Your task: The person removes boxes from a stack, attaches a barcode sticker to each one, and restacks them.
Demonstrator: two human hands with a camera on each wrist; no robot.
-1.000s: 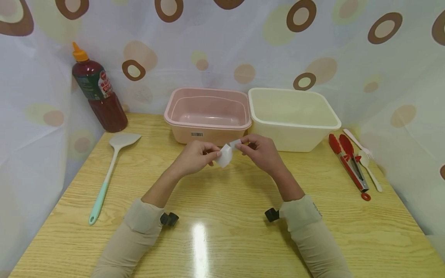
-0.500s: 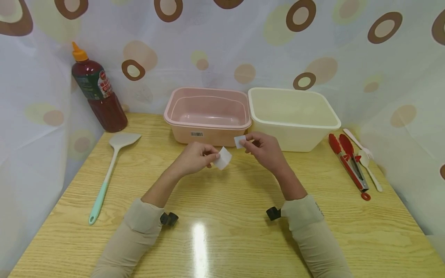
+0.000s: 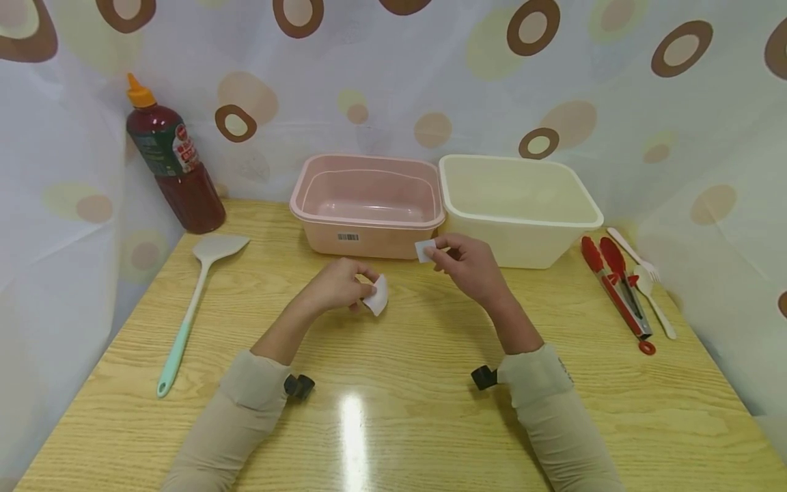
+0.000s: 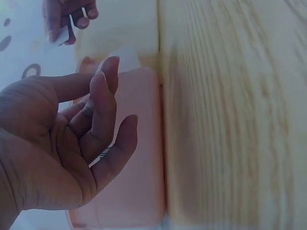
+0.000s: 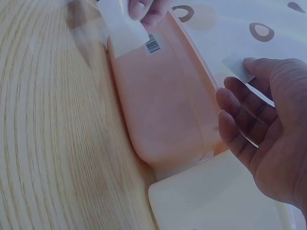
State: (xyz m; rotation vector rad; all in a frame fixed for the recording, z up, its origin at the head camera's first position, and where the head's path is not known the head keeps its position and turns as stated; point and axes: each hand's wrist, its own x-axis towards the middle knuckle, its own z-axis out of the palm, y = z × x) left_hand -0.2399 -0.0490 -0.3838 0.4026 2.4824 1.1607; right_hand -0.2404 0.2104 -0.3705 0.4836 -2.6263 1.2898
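Note:
My left hand [image 3: 341, 283] pinches a thin white paper-like piece [image 3: 377, 296] between thumb and index finger, above the table in front of the pink basin [image 3: 369, 222]. The piece curves a little and shows also in the right wrist view as a white sheet [image 5: 122, 28]. My right hand [image 3: 464, 263] pinches a small pale square [image 3: 423, 251] by its edge, near where the two basins meet. The square is thin and flat; its exact kind cannot be told. The two pieces are apart. In the left wrist view, the right hand [image 4: 67, 17] with its square appears at the top.
A cream basin [image 3: 510, 242] stands right of the pink one. At the left are a sauce bottle [image 3: 175, 167] and a turner [image 3: 190, 307] with a mint handle. Red-tipped tongs [image 3: 621, 294], a fork [image 3: 633, 253] and a spoon [image 3: 654, 304] lie at the right.
The two pieces were close together and have come apart. My right hand moved slightly right with its square, then stayed; my left hand moved left and down with the white piece.

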